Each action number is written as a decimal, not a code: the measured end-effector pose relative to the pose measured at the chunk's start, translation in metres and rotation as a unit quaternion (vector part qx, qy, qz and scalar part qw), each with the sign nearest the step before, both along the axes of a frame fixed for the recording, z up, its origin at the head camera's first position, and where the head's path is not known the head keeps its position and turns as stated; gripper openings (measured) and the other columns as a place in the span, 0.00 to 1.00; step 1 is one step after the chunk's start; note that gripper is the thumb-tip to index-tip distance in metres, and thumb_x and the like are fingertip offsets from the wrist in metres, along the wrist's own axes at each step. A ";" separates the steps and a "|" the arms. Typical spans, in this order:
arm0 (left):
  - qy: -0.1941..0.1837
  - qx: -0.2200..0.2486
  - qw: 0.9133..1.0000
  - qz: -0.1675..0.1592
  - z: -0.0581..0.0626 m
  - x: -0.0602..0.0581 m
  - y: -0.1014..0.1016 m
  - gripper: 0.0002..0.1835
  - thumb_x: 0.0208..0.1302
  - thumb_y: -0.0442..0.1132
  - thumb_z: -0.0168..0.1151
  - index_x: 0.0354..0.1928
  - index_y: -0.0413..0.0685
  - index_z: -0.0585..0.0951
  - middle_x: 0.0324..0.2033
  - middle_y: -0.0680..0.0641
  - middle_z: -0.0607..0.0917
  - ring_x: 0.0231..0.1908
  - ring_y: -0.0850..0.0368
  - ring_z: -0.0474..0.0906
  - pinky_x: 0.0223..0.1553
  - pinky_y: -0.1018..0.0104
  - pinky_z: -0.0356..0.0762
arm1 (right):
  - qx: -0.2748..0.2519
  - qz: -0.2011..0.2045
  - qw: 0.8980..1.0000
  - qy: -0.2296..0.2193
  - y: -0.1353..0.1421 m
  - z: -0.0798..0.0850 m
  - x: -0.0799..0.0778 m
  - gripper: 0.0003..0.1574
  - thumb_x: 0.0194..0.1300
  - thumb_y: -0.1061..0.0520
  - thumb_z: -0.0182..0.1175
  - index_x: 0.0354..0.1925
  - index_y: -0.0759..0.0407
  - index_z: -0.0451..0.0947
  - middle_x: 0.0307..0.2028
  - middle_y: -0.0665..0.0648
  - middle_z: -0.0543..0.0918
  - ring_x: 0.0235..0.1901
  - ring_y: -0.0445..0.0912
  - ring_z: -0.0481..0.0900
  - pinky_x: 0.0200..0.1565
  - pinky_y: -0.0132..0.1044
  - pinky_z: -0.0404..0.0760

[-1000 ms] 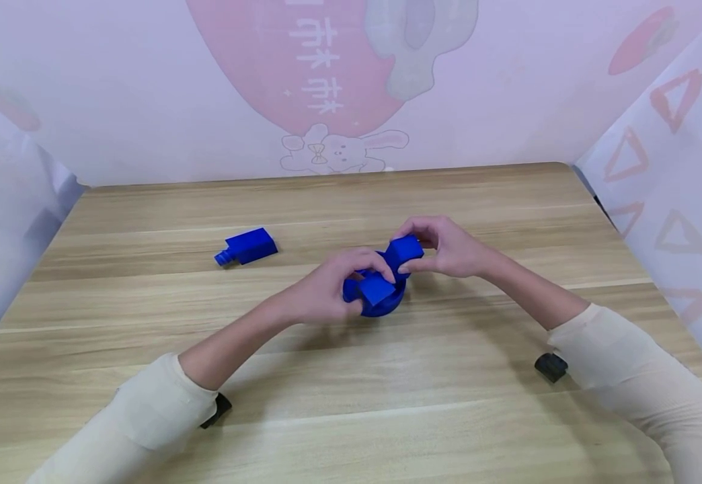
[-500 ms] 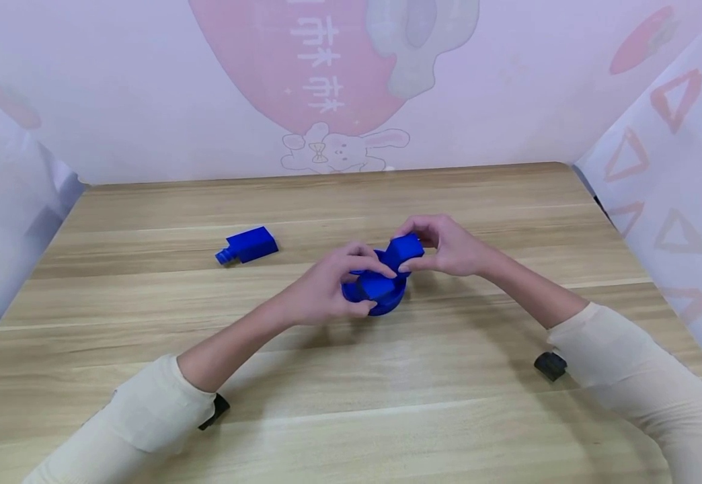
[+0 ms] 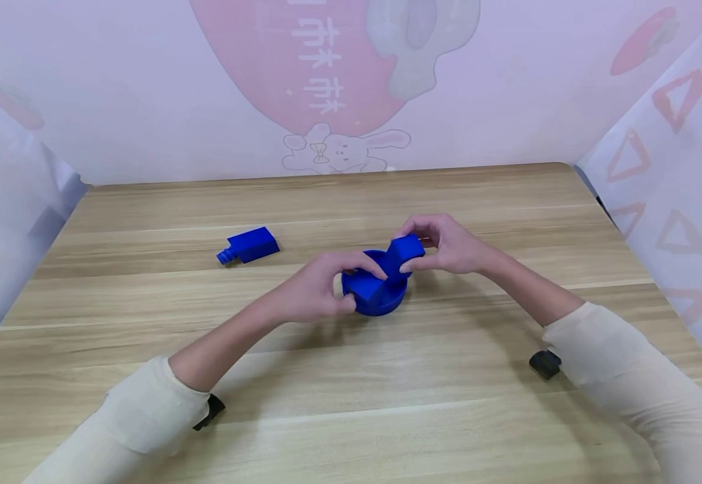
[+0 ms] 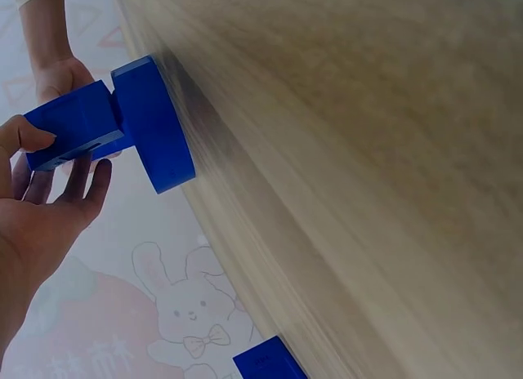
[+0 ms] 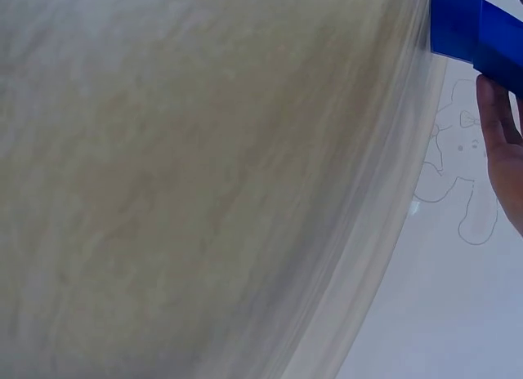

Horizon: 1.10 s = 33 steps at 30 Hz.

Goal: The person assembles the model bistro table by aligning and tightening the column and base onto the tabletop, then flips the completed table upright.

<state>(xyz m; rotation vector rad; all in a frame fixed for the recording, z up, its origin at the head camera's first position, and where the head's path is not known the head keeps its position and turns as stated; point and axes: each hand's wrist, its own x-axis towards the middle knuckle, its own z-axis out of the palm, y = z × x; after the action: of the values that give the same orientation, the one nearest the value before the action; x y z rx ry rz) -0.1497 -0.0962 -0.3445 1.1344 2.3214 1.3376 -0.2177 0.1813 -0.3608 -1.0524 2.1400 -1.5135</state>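
Observation:
A round blue dish (image 3: 381,307) with a raised rim stands near the middle of the table. My left hand (image 3: 315,289) pinches a blue block (image 3: 366,285) between thumb and fingers, over the dish's left side. In the left wrist view, this block (image 4: 73,124) lies close above the dish (image 4: 155,126). With thumb and fingers my right hand (image 3: 444,245) grips a second blue block (image 3: 406,249), which rises at the dish's far right side. The right wrist view catches only part of the right hand (image 5: 505,146) and the blue pieces at its edge.
A third blue block (image 3: 254,244) with a ribbed neck lies on its side at the left on the wooden table (image 3: 351,403). Behind the table stands a pale printed backdrop (image 3: 145,87). Small black objects (image 3: 546,364) show beside both sleeves.
My left hand has drawn slightly left, and its block has shifted left and tilted over the dish, showing more of the dish's inside. The right hand and its block stay nearly still.

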 end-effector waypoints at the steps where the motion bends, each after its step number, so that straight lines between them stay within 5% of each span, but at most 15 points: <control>1: -0.001 0.000 1.000 0.002 0.000 0.000 0.000 0.22 0.56 0.22 0.64 0.54 0.42 0.84 0.59 0.42 0.84 0.60 0.46 0.77 0.57 0.51 0.80 | 0.000 0.000 1.000 0.001 0.000 0.000 0.000 0.20 0.59 0.71 0.74 0.49 0.73 0.79 0.45 0.65 0.84 0.42 0.48 0.84 0.50 0.39 0.87; 6: -0.022 0.001 0.999 0.029 0.000 0.004 0.002 0.22 0.56 0.32 0.80 0.53 0.43 0.84 0.58 0.43 0.82 0.61 0.45 0.76 0.57 0.47 0.83 | 0.002 0.000 1.000 0.004 -0.001 -0.001 0.000 0.21 0.57 0.73 0.73 0.49 0.73 0.79 0.44 0.64 0.84 0.42 0.48 0.84 0.50 0.39 0.87; 15: -0.057 -0.002 0.995 0.087 0.000 0.010 0.002 0.21 0.56 0.33 0.80 0.53 0.43 0.87 0.53 0.42 0.75 0.59 0.41 0.73 0.54 0.45 0.84 | 0.002 0.000 1.000 0.002 -0.001 0.000 0.001 0.20 0.57 0.73 0.73 0.48 0.73 0.79 0.44 0.64 0.84 0.42 0.49 0.84 0.51 0.40 0.87; 33: -0.020 -0.004 0.998 0.066 0.000 0.000 -0.004 0.27 0.57 0.20 0.66 0.61 0.38 0.81 0.60 0.42 0.84 0.63 0.44 0.77 0.61 0.47 0.80 | 0.009 -0.007 1.000 -0.001 -0.001 0.001 0.001 0.21 0.58 0.70 0.74 0.49 0.73 0.80 0.45 0.65 0.84 0.44 0.50 0.84 0.52 0.40 0.87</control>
<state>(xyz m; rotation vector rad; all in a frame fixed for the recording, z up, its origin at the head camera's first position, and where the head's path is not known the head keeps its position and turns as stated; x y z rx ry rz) -0.1497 -0.1004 -0.3445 0.9576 2.4087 1.3812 -0.2171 0.1805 -0.3599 -1.0329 2.1600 -1.4971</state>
